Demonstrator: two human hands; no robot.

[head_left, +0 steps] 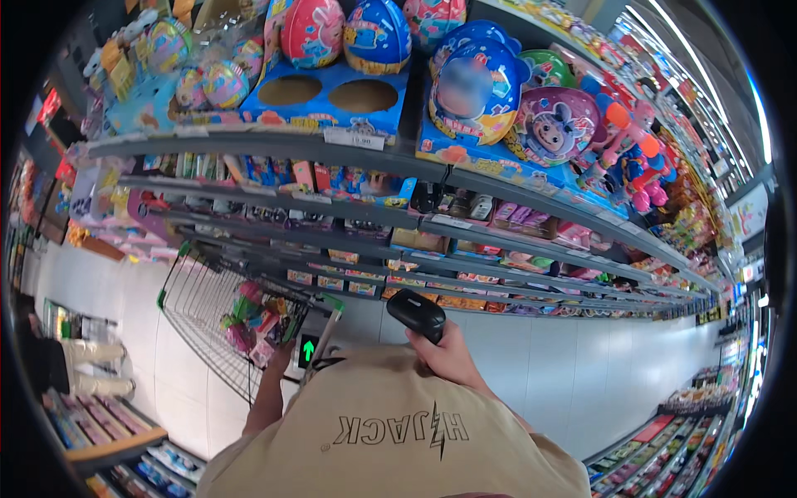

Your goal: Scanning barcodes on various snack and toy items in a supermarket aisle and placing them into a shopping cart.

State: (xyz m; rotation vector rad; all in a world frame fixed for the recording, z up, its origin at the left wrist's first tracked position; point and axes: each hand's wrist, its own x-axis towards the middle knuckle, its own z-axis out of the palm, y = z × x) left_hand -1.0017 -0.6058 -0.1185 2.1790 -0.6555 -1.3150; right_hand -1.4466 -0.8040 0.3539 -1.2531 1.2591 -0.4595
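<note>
My right hand (447, 352) grips a black handheld device (416, 314), rounded at its far end, in front of my shirt. To the left, my left hand (281, 356) reaches to a wire shopping cart (199, 336) with green corner pieces. Its fingers are at a heap of colourful packaged toys (258, 320) in the cart. They are partly hidden, so I cannot tell whether they hold a package. A dark panel with a green arrow (308, 350) shows beside the cart.
Ahead stands a long shelf unit (292, 149) with large toy eggs (377, 37) on top and boxed sweets or toys below. A person's legs (93, 367) and another cart (68, 320) are at the left. Low display racks (106, 429) stand at the lower left.
</note>
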